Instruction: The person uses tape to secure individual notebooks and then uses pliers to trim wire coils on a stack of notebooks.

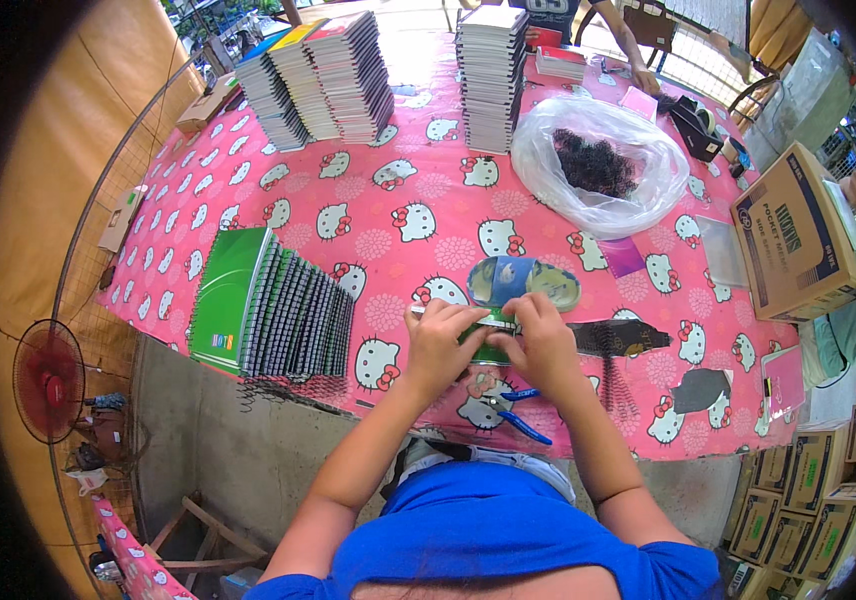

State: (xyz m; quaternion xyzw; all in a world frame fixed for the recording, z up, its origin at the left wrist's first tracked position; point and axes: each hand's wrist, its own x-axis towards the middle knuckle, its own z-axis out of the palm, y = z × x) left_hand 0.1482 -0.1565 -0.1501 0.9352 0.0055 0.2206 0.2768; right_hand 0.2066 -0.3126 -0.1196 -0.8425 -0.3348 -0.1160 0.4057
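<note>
One green notebook (pixel 491 354), held two-handed.
Left hand (pixel 442 342) and right hand (pixel 545 345): each grip pinches its edge, over the bench (pixel 428 262), near side; blue-handled pliers (pixel 525 428) nearer the body; green notebook stack (pixel 226 300) leftward.

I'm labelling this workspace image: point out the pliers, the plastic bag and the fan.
Pliers (pixel 523 427): head view, on the lower blue handle.
Plastic bag (pixel 540 162): head view, on its left wall.
Fan (pixel 51 384): head view, on the red centre.
</note>
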